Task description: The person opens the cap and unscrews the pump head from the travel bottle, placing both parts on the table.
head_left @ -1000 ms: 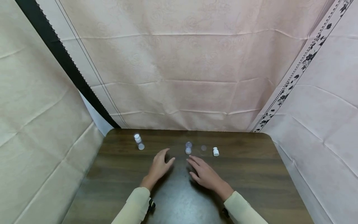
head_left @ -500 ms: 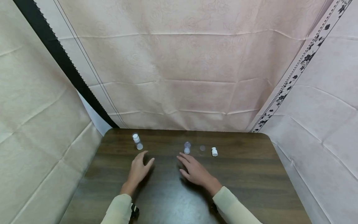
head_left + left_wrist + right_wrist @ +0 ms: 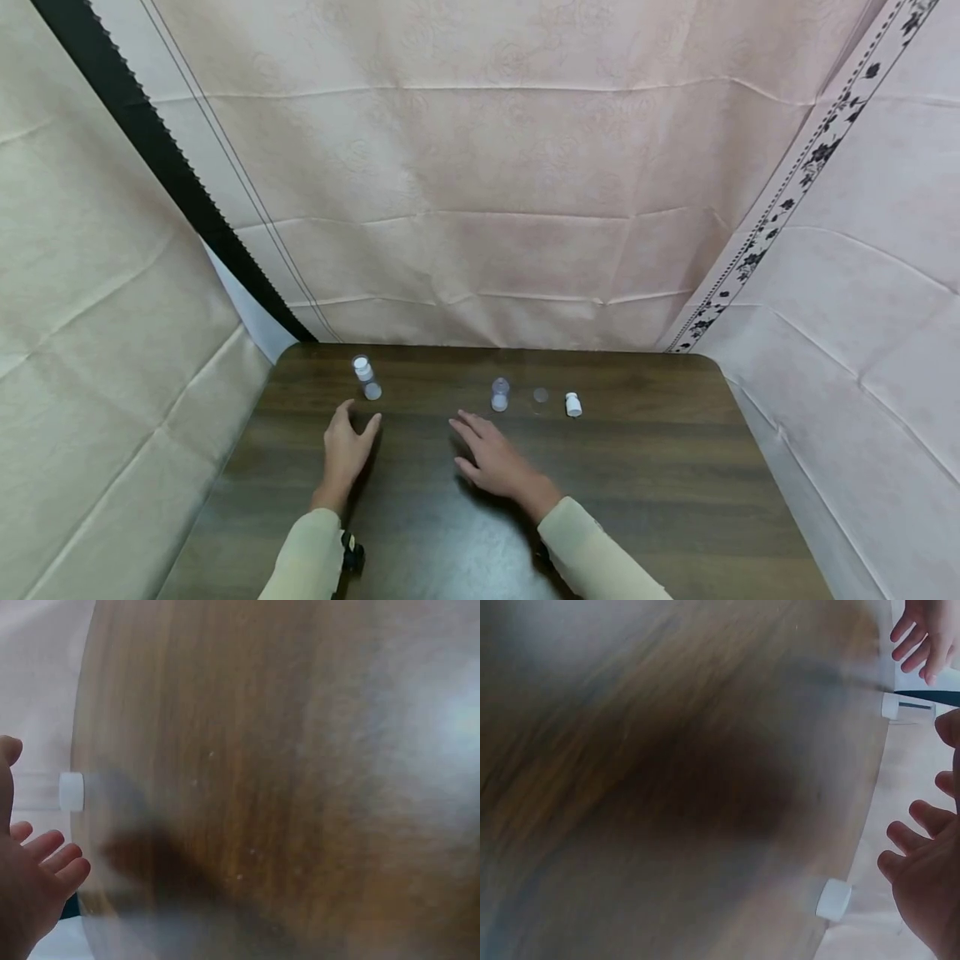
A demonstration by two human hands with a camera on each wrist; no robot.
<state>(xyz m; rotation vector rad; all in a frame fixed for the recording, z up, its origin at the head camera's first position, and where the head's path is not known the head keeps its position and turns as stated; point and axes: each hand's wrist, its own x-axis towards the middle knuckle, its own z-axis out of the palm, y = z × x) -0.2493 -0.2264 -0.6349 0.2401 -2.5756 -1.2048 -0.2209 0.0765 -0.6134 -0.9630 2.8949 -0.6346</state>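
Left bottle: near the table's far left corner, apparently upright; narrow enough, I judge, to tip if I nudge it too high.
Left hand: empty, thumb and fingers well parted, just short of that bottle; closing off-centre could shove it instead of gripping it.
Clear bottle: around mid-table, towards the back edge, touched by neither hand.
Right hand: empty, fingers loosely extended, near the clear bottle; a careless swing rightward could knock it.
Clear piece: so faint on dark wood that I could sweep it aside unseen.
White bottle: farthest right, least at risk.
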